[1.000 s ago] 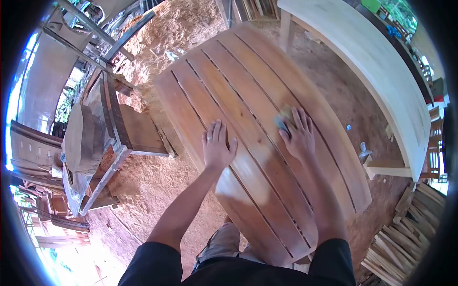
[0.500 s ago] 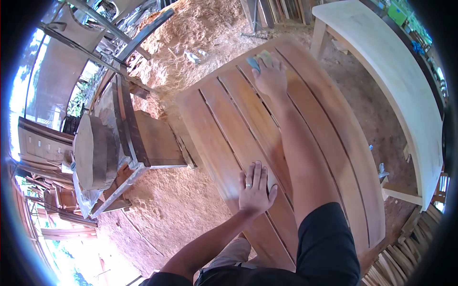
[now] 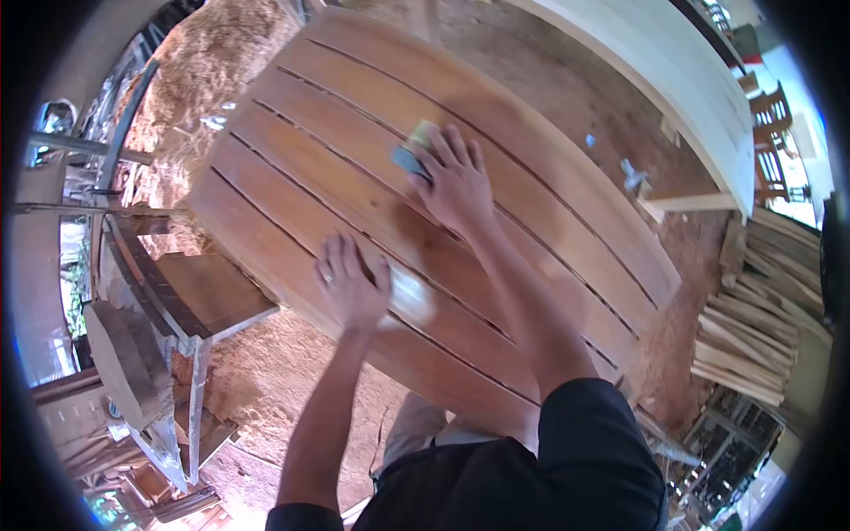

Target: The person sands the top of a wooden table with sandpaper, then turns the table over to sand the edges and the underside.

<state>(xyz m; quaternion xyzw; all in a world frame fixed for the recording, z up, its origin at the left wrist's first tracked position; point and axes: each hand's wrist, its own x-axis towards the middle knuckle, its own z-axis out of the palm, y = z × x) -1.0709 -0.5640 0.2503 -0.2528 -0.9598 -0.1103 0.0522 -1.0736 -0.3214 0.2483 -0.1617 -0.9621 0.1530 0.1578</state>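
The right hand (image 3: 456, 186) clasped in its grip a small yellow-and-blue sanding block (image 3: 413, 151) against the slatted brown wooden tabletop (image 3: 549, 221). The left hand (image 3: 351, 285) lay flat on the near slats, grip released.

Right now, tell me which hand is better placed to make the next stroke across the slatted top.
Right, most likely. The right hand presses the sanding pad onto the slatted wooden top, with bare slats ahead of it. The left hand lies flat and empty on a nearer slat, bracing.
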